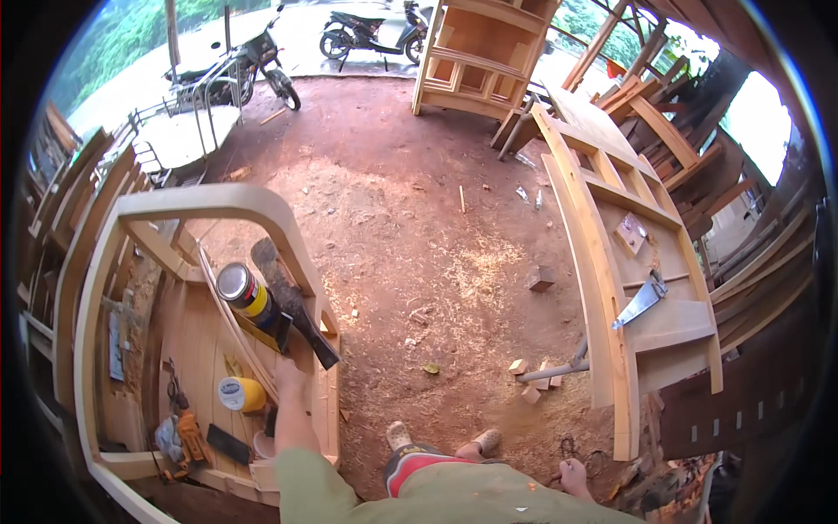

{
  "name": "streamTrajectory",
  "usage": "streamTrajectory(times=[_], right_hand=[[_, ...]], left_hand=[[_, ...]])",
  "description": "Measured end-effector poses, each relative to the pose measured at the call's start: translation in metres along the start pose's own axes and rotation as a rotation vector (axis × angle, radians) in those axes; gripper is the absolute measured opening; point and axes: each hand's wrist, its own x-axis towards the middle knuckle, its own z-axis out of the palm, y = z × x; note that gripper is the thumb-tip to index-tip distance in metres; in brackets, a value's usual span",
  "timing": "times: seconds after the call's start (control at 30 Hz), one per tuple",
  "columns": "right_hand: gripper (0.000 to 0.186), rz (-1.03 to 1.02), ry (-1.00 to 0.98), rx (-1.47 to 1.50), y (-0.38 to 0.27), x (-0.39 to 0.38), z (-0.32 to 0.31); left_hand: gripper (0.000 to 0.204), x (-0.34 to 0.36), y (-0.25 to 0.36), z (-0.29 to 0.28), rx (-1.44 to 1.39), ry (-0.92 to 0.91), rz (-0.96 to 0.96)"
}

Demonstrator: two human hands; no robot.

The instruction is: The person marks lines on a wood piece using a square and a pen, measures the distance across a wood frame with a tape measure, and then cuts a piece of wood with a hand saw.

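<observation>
My left hand (287,374) reaches over a light wooden frame (209,203) on the left, against the lower end of a black and yellow object. Its fingers are hidden, so its grip does not show. Just beyond lies a can (249,295) with a grey lid and a yellow and black label. A long dark tool (292,301) rests beside it along the frame's right rail. Low on the right, my right hand (573,478) hangs beside my body, fingers curled; whatever they hold is too small to make out.
Inside the frame are a yellow tub (247,395), an orange power tool (192,438) and a dark flat block (228,444). A wooden panel (624,358) at right carries a handsaw (642,301). Wood blocks (542,279) and shavings lie on the earth floor. A cabinet (480,52) and motorbikes (371,35) stand behind.
</observation>
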Motion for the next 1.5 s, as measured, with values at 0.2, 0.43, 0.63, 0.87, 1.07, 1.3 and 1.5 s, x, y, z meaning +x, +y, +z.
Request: streamTrajectory(times=[0.2, 0.43, 0.63, 0.87, 1.07, 1.3, 1.5], right_hand=[[0.017, -0.229, -0.134, 0.073, -0.101, 0.021, 0.078], [0.048, -0.655, -0.468, -0.032, -0.277, 0.002, 0.129], [0.073, -0.758, -0.552, 0.054, -0.314, 0.045, 0.105], [0.074, -0.723, -0.515, -0.064, -0.337, 0.141, 0.079], [0.064, -1.043, -0.283, 0.327, -0.361, 0.209, 0.03], [0.035, -0.423, -0.384, 0.524, -0.374, 0.253, -0.001], [0.036, -0.317, -0.312, 0.554, -0.342, 0.31, 0.031]], left_hand=[[0.043, -0.054, 0.003, 0.002, -0.409, 0.311, -0.036], [0.053, -0.214, 0.219, 0.042, -1.261, -1.101, -0.186], [0.071, -0.242, 0.349, 0.019, -1.215, -1.704, 0.034], [0.052, -0.199, 0.423, 0.034, -0.953, -1.647, 0.2], [0.063, -0.189, 0.539, 0.016, -0.881, -1.607, 0.124], [0.048, -0.162, 0.629, 0.017, -0.274, -1.055, 0.736], [0.028, -0.163, 0.71, 0.017, -0.272, -0.989, 1.178]])
